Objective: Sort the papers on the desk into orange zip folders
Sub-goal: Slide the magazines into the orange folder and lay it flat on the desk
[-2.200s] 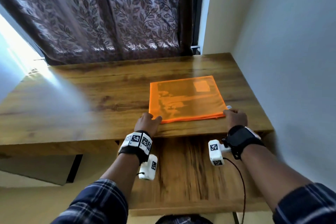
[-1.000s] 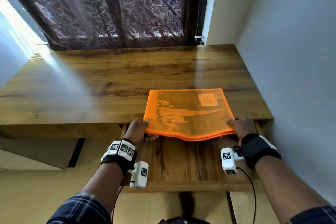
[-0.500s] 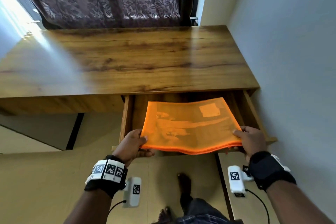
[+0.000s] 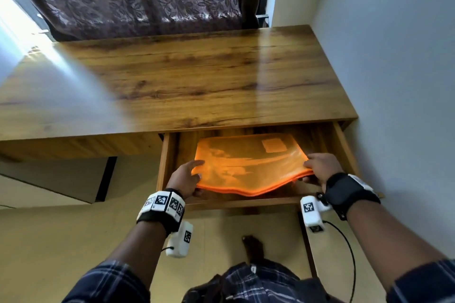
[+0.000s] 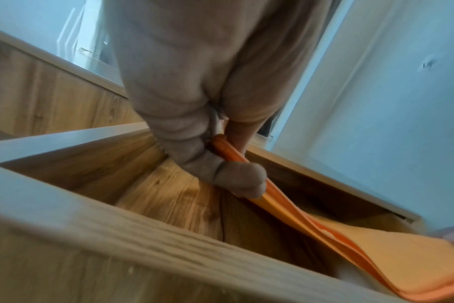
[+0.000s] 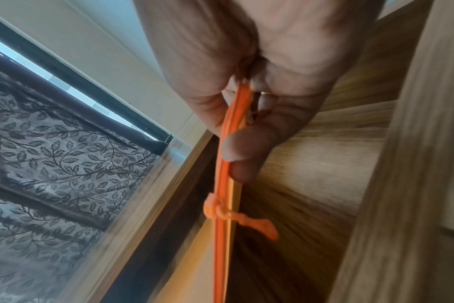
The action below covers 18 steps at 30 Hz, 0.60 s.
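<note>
Papers inside orange zip folders point(image 4: 248, 165) too blurred to read. Folders sag over open drawer point(image 4: 343, 145). Left hand point(image 4: 184, 179) & right hand point(image 4: 320, 167) each pinch a near corner, thumbs on top.

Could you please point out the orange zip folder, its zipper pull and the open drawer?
orange zip folder point(image 4: 246, 165), head view, top face.
zipper pull point(image 6: 257, 222), right wrist view, tab.
drawer point(image 4: 164, 155), head view, left wall.

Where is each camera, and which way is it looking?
Head: worn on the head, looks down at the desk; both forearms and hands show.
Left wrist: looks along the left hand into the drawer.
Right wrist: looks along the right hand toward the curtain.
All share the orange folders.
</note>
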### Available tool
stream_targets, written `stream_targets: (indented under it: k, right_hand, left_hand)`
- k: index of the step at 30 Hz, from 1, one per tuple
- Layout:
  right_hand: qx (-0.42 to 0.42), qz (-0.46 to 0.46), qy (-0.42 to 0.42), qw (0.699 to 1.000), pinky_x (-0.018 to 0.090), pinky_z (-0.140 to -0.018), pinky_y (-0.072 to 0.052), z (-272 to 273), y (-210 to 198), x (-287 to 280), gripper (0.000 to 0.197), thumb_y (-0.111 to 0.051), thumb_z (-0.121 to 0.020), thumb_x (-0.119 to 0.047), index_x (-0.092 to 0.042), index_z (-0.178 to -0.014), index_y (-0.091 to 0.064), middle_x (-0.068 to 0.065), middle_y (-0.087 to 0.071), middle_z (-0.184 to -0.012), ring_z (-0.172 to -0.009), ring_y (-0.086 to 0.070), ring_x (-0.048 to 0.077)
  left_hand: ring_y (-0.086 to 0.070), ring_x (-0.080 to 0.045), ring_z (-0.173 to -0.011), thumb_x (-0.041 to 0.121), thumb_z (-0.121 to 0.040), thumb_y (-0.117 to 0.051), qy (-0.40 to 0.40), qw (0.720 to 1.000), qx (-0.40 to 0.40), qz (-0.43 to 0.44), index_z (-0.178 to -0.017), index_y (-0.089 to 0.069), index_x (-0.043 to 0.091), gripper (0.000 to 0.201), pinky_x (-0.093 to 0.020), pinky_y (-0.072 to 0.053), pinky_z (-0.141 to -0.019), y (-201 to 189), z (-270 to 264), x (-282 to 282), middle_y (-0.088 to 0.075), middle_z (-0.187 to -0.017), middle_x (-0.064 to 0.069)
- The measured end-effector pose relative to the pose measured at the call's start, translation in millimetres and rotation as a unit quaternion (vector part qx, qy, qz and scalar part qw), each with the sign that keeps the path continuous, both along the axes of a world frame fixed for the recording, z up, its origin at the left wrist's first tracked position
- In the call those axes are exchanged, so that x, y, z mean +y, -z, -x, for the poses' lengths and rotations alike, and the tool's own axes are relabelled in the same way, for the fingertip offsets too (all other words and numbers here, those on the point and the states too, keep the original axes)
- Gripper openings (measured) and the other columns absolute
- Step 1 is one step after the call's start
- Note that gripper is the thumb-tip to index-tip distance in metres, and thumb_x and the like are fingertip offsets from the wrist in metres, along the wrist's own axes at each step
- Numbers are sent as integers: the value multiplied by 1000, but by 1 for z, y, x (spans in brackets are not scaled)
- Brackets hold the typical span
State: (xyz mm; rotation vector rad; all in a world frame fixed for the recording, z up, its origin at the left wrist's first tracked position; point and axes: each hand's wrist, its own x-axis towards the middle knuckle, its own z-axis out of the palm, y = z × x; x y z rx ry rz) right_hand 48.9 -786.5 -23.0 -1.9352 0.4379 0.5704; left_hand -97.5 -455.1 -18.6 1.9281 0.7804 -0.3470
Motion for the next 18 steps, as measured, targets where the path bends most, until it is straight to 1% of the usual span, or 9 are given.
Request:
stream_targets:
  k: [2,4,6,8,10,12,14,16,18]
  right_hand:
    - [10,2,-14,1000,38,-58,-61,-11,2,4,57,-59,-90,5,-9,-144,-46,20,-58,-127,-78,-72,37]
    - [18,3,-38,999,43,-69,-62,-17,2,7,65,-57,-89,10,-12,-148,-40,17,-49,-141,-78,-70,35]
    - [37,19,-64,997,49,-80,-60,-20,2,8,63,-56,-89,13,-9,-147,-41,19,-54,-132,-78,-67,35]
    - [55,46,-75,995,49,-80,-60,-21,6,8,65,-57,-89,13,-7,-148,-40,20,-59,-118,-72,-66,33]
    - [76,75,-84,991,39,-65,-62,-19,9,7,69,-59,-89,10,-9,-151,-34,20,-58,-118,-66,-65,30]
    - [71,126,-106,984,32,-52,-56,-15,10,5,65,-63,-90,1,-9,-149,-38,18,-57,-124,-72,-63,29]
    - [39,205,-156,965,34,-68,-53,-11,8,1,46,-68,-90,-15,-6,-133,-57,13,-64,-114,-82,-59,28]
    - [12,267,-216,939,34,-79,-50,-5,3,-1,33,-67,-90,-32,-7,-111,-70,10,-69,-105,-87,-61,26]
    - [-9,256,-269,928,33,-80,-46,4,-1,1,32,-65,-91,-37,-13,-113,-70,7,-68,-108,-93,-61,22]
  left_hand:
    - [-74,-28,-73,7,-99,-53,26,998,28,-45,-112,-67,30,30,-37,-63,-64,3,-12,2,-64,-117,-13]
    - [-73,-26,-75,6,-97,-54,52,994,53,-75,-111,-68,28,29,-36,-63,-65,5,-21,4,-66,-112,-13]
    - [-73,-23,-76,6,-96,-55,91,988,90,-92,-123,-63,29,36,-34,-63,-65,9,-28,5,-67,-114,-12]
    - [-72,-25,-84,8,-97,-54,140,974,133,-118,-136,-53,31,45,-31,-59,-65,13,-29,5,-66,-118,-13]
    - [-69,-28,-100,14,-98,-54,181,958,165,-147,-143,-46,31,49,-33,-58,-74,15,-27,4,-64,-125,-12]
    - [-65,-28,-111,22,-99,-55,212,942,190,-178,-145,-45,32,48,-38,-57,-89,15,-23,3,-62,-132,-9]
    - [-62,-25,-115,31,-99,-55,240,921,198,-233,-139,-52,29,41,-38,-53,-94,9,-20,4,-61,-134,-7]
    - [-63,-22,-110,37,-98,-54,270,909,176,-264,-132,-59,27,36,-37,-53,-92,2,-19,4,-65,-128,-4]
    - [-64,-18,-106,41,-98,-55,319,907,125,-247,-127,-63,27,34,-36,-53,-92,-5,-17,-3,-67,-123,0]
